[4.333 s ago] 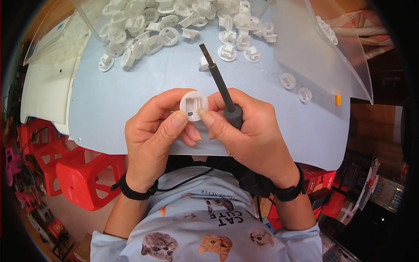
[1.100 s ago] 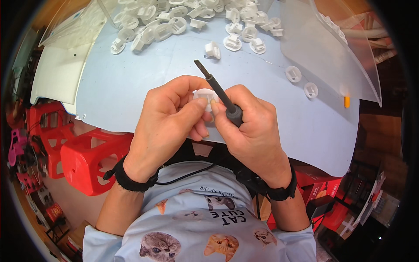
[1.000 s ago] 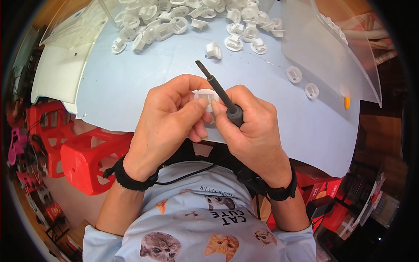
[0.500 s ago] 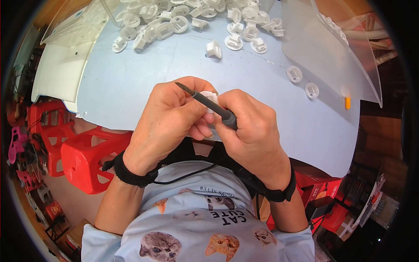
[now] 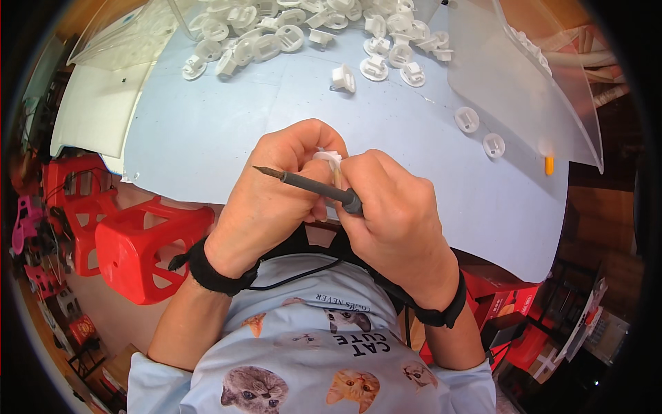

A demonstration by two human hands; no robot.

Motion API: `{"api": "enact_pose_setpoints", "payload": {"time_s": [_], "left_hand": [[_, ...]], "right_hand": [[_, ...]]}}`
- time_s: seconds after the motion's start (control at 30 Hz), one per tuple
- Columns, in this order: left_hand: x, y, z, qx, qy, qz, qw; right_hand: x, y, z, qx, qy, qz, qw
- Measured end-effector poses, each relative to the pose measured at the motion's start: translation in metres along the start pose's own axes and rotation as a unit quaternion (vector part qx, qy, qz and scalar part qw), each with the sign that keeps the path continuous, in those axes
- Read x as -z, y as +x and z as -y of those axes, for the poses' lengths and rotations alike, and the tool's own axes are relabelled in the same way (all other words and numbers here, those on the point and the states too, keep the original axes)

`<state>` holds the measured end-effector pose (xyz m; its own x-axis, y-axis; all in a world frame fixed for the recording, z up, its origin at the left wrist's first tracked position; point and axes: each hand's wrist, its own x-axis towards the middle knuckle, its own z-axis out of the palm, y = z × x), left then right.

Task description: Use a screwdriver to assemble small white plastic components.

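Over the table's near edge, my left hand pinches a small white round plastic part, partly hidden by the fingers. My right hand is closed on a slim dark grey tool with a narrow pointed brownish tip, its kind unclear. The tool lies across the front of my left hand, its tip pointing left and away from the white part. My right fingertips are close beside the part; whether they also grip it is hidden.
White plastic parts lie heaped at the back of the blue table. One part sits nearer me, and two discs lie right, beside a translucent bin. A yellow piece is near the right edge. Red stools stand left.
The tool has swung so that its tip points further left and nearer me. In my left fingers the white part has turned and shows more edge-on.
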<state>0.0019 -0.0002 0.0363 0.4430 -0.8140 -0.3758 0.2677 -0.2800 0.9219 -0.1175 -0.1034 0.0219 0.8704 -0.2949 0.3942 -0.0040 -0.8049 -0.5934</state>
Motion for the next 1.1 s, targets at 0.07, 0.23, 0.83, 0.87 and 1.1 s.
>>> {"api": "enact_pose_setpoints", "payload": {"time_s": [0.07,0.23,0.83,0.87,1.1], "left_hand": [[-0.002,-0.001,0.0,-0.005,-0.001,-0.004,1.0],[-0.003,-0.003,0.0,-0.043,0.026,-0.013,0.999],[0.007,-0.007,0.005,-0.032,-0.073,-0.006,0.997],[0.008,-0.007,0.005,-0.031,-0.082,-0.002,0.996],[0.009,-0.005,0.01,-0.078,-0.042,0.028,0.996]], "right_hand": [[0.0,0.0,0.0,0.005,-0.002,0.003,1.0],[0.001,0.001,0.0,-0.014,0.012,-0.005,1.0],[0.006,0.002,-0.003,-0.234,0.246,-0.017,0.941],[0.006,0.003,-0.004,-0.233,0.246,-0.017,0.941],[0.009,0.004,-0.005,-0.277,0.292,-0.01,0.915]]}}
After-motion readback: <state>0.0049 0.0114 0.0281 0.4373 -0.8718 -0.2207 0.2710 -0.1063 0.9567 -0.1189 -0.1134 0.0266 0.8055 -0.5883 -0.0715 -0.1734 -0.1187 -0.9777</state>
